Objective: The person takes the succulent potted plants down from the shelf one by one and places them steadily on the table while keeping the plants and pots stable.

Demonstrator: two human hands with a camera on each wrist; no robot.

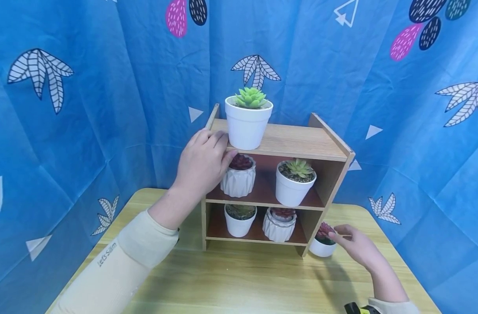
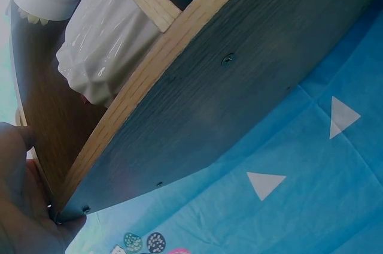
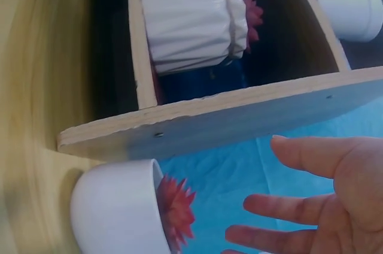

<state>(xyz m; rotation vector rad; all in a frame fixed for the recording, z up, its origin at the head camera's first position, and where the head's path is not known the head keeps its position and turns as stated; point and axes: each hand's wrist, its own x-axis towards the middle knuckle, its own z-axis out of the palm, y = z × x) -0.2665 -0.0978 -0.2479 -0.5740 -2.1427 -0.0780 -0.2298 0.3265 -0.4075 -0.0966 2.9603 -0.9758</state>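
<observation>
1. The person's left hand (image 1: 203,161) is gripping the upper left corner of a light-brown wooden shelf (image 1: 301,139), probably to steady it, with the thumb under the top board's front edge.
2. A smooth white tapered pot with a bright green succulent (image 1: 248,124) is standing on that board, just beside the fingertips; whether they are touching it, I cannot tell.
3. The person's right hand (image 1: 358,246) is holding nothing; its fingers are pointing, spread wide, towards a rounded white pot with a red-pink succulent (image 1: 323,249), seemingly leaving room for its width.
4. That rounded pot is standing upright on the yellowish wooden table (image 1: 223,279), outside the shelf, just beside its right panel.
5. Two white potted succulents (image 1: 291,189) are occupying the middle level and two more (image 1: 240,223) the lower, spaced side by side, presumably to keep each plant visible.
</observation>
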